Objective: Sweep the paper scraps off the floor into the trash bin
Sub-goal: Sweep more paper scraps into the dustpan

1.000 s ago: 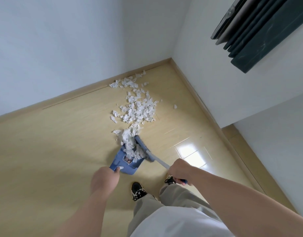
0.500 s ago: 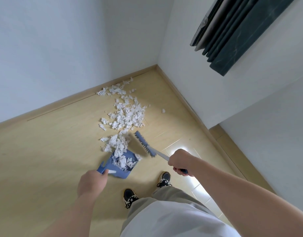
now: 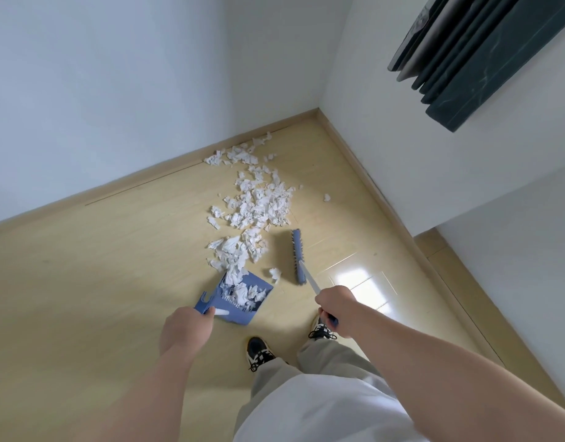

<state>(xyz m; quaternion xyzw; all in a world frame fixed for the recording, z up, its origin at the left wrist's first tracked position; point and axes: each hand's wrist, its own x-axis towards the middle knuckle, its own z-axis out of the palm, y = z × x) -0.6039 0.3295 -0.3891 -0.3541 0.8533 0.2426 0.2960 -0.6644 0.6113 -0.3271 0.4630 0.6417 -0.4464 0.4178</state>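
White paper scraps [image 3: 257, 202] trail across the wooden floor from the far baseboard toward me. A blue dustpan [image 3: 239, 309] lies on the floor at the near end of the trail, with several scraps inside it. My left hand [image 3: 185, 328] grips its white handle. My right hand [image 3: 337, 309] grips the handle of a blue broom. The broom head [image 3: 297, 255] hangs to the right of the scraps, apart from them. One scrap [image 3: 275, 273] lies between dustpan and broom. No trash bin is in view.
White walls meet in a corner [image 3: 318, 110] beyond the scraps. A dark curtain [image 3: 485, 49] hangs at the upper right. A wall corner [image 3: 434, 224] juts out on the right. My two shoes [image 3: 259, 352] stand just behind the dustpan.
The broom head has lifted out of the dustpan mouth and swung right, away from the pile. Scraps it pushed now lie inside the dustpan. The dustpan has stayed on the floor.
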